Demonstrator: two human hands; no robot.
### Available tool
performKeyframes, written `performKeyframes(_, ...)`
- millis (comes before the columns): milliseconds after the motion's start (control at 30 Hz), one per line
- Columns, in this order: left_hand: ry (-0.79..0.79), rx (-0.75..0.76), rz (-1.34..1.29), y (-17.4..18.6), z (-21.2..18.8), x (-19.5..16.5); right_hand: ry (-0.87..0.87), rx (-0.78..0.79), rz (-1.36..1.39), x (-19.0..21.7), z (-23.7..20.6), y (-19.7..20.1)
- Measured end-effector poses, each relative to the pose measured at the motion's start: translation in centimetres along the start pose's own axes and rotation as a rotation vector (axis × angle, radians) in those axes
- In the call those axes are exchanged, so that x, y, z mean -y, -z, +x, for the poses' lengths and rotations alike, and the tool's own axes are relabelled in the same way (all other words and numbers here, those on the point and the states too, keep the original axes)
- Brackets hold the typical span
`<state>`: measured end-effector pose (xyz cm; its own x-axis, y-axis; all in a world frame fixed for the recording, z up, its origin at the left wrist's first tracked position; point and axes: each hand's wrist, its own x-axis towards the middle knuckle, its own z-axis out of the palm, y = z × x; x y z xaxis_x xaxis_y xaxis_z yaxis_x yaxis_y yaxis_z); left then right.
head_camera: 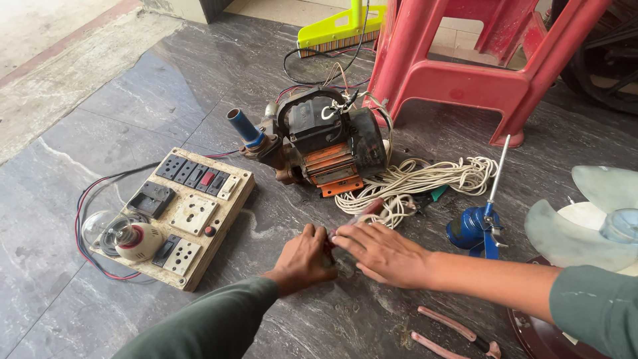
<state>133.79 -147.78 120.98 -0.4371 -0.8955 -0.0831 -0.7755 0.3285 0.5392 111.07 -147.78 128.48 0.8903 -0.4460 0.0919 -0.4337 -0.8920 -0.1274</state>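
Left hand (304,258) and right hand (382,252) both pinch the coiled cream electrical cable's (415,183) end (partly hidden); steady grip advisable beside the rusty orange-black motor pump (325,143).

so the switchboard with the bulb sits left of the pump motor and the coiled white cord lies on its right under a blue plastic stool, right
Not quite: the stool is red, not blue, as the head view shows. The rest holds: the switchboard with the bulb sits left of the pump motor, and the coiled white cord lies on its right.
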Motion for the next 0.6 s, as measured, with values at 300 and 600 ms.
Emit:
performKeyframes(300, -0.309, -0.071, 0.279, 2.9, -1.6, 1.1, -0.092, 0.362, -0.177, 2.0, 4.1, 1.1)
performKeyframes(600, -0.541, -0.483, -0.073, 5.1, 1.7, -2.1, -0.543, -0.042, 1.396, 1.7, 1.7, 4.7)
